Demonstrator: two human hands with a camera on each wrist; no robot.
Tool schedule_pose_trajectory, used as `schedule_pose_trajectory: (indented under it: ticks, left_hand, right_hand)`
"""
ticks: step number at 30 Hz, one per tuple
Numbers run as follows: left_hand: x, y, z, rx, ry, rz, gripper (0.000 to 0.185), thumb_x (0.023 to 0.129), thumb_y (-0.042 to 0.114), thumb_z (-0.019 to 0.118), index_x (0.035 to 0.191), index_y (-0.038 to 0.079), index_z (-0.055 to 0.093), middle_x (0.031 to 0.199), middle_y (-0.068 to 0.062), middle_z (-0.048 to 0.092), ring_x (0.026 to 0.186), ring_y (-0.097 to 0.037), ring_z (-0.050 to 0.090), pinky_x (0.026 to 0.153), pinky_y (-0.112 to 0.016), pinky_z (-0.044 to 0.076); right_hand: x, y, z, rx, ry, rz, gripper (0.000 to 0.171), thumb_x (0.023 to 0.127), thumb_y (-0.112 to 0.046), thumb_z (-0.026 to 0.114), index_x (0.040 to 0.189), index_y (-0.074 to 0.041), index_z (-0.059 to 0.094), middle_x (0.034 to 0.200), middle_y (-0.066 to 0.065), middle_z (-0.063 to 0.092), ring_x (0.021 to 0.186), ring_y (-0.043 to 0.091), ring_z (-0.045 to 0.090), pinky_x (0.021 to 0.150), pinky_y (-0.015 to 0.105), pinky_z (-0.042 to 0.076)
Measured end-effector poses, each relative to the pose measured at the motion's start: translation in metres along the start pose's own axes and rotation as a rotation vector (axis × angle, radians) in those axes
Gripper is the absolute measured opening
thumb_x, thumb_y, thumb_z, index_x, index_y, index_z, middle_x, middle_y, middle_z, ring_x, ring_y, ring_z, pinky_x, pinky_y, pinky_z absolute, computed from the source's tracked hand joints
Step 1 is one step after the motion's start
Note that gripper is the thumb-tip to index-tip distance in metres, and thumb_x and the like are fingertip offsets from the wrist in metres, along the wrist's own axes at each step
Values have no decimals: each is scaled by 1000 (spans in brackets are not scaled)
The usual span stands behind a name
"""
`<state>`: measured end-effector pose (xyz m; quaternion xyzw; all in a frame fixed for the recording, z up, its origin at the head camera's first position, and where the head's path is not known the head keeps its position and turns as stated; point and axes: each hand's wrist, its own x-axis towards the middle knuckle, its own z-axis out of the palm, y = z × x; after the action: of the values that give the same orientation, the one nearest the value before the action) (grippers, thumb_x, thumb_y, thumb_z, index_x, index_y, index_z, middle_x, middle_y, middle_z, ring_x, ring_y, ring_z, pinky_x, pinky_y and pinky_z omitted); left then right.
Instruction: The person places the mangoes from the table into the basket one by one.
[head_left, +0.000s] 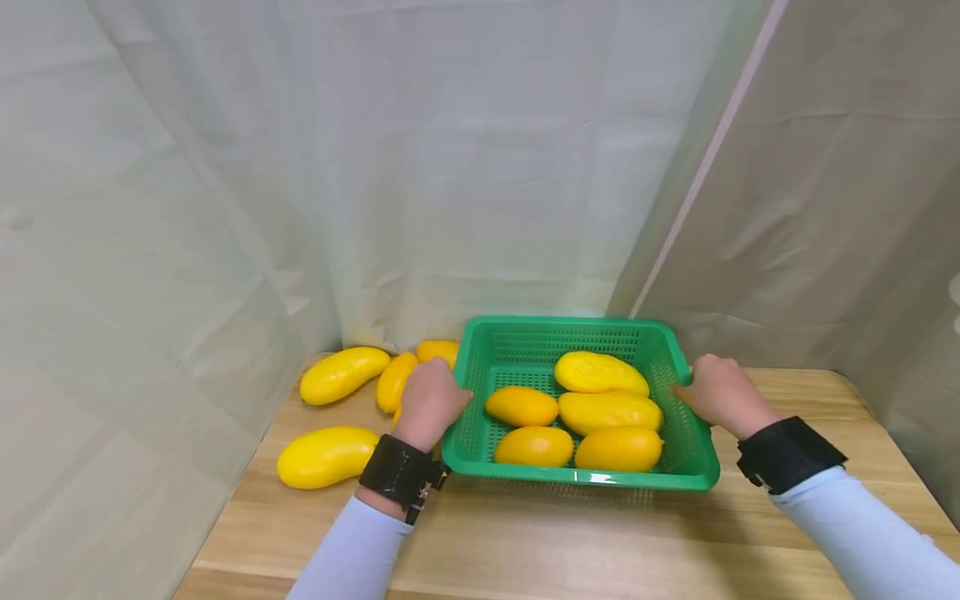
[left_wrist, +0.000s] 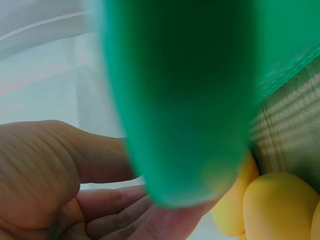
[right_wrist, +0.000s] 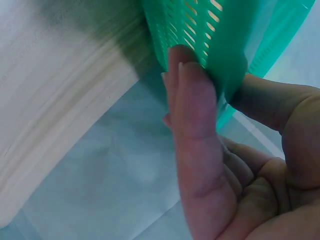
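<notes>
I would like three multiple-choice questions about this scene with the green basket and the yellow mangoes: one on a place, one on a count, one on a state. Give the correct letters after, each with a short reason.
1. Where do the mangoes outside the basket lie?
A. On the basket's left
B. On its right
C. In front of it

2. How many mangoes lie inside the basket?
A. Two
B. Five
C. Eight

3. How do the hands meet the basket?
A. Both rest flat on the table
B. Only one touches it
C. Each grips a side rim

Answers:
1 A: the loose mangoes lie on the table left of the basket.
2 B: five mangoes show in the head view.
3 C: left hand and right hand hold opposite rims.
</notes>
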<state>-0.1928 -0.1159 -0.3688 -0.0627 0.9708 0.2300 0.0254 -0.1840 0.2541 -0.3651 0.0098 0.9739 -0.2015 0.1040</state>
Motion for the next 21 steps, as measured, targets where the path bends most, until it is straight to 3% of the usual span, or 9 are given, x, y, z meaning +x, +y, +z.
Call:
schedule_pose_trajectory:
  ticks: [12, 16, 21]
  left_hand:
    - [3, 2, 2, -48, -28, 8, 30, 75, 25, 74, 82, 1, 60, 64, -9, 59, 51, -18, 58, 42, -24, 45]
    - [1, -4, 1, -55, -28, 18, 29, 76, 30, 73, 76, 3, 60, 59, -6, 55, 48, -17, 55, 40, -24, 43]
    - [0, -20, -1, -24, -23, 85, 39, 78, 44, 70, 63, 9, 60, 48, 2, 41, 41, -15, 45, 38, -22, 33]
  right_hand:
    - [3, 10, -4, 60, -26, 20, 34, 83, -29, 64, 59, -7, 54, 52, 0, 49, 46, 17, 61, 50, 29, 53]
    - [6, 8, -3, 55, -18, 16, 33, 82, -27, 65, 59, -7, 53, 51, 1, 50, 46, 19, 62, 47, 28, 52]
    - [6, 6, 0, 46, -3, 16, 31, 82, -26, 65, 61, -5, 56, 53, 3, 54, 44, 16, 60, 47, 28, 53]
